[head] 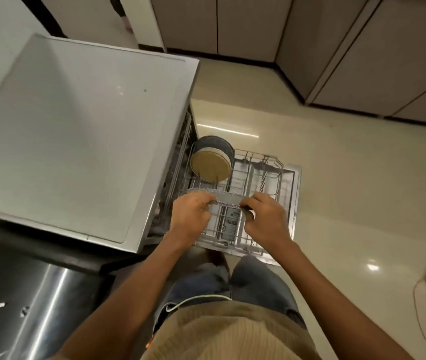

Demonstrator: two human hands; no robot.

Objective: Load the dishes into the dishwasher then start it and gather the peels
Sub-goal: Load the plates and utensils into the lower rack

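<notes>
Left hand [191, 216] and right hand [265, 219] gripping plate [226, 200]

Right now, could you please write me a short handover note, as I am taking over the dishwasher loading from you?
Left hand and right hand both grip the rim of a grey speckled plate, held on edge over the pulled-out grey wire lower rack.
Already racked at the back left: a tan round plate standing against a dark grey bowl.
Dishwasher door is open flat.
Left: seat this plate, load any remaining dishes, push the rack in, shut the door, start the cycle, gather the peels, which are not in view.
</notes>
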